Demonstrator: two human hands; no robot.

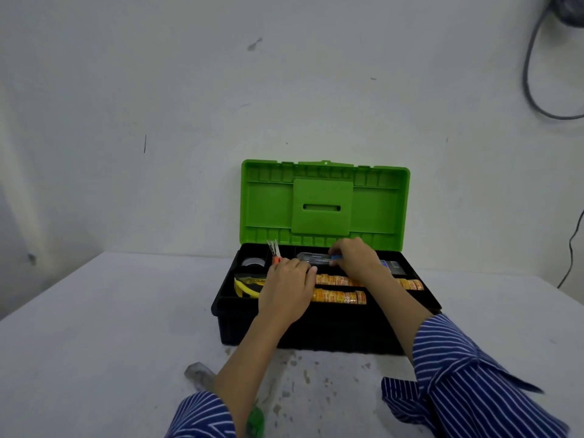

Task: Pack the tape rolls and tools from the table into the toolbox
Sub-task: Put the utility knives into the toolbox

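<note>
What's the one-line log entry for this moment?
toolbox open | both hands in tray | right hand on utility knife | hammer on table

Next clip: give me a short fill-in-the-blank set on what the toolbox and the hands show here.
1. The toolbox lid stands open and its colour is ____.
2. The rows of tape rolls in the black tray are mostly ____ in colour.
3. Both the left hand and the right hand are over the ____.
4. The person's sleeves are blue with white ____.

Missing words: green; yellow; toolbox; stripes
</note>
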